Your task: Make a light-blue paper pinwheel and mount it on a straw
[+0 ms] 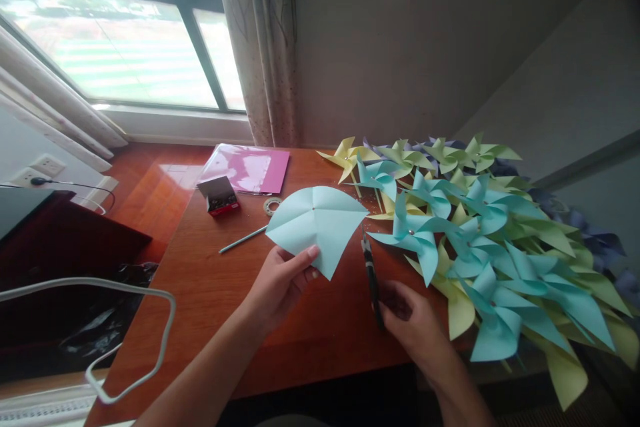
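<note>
Sunlit window behind, wooden counter (210, 293) below me. My left hand (280, 283) pinches the one unfinished blue sheet (317, 223) at its near corner; my right hand (410, 320) grips a cutter (371, 277). Well over a dozen pinwheels (480, 240) lie finished right; one stick (243, 239) waits.

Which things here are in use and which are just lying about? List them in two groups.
In use: left hand holding the light blue paper sheet; right hand gripping the dark tool.

Lying about: pinwheel pile, pink paper pack, small box, tape roll, thin stick.
</note>
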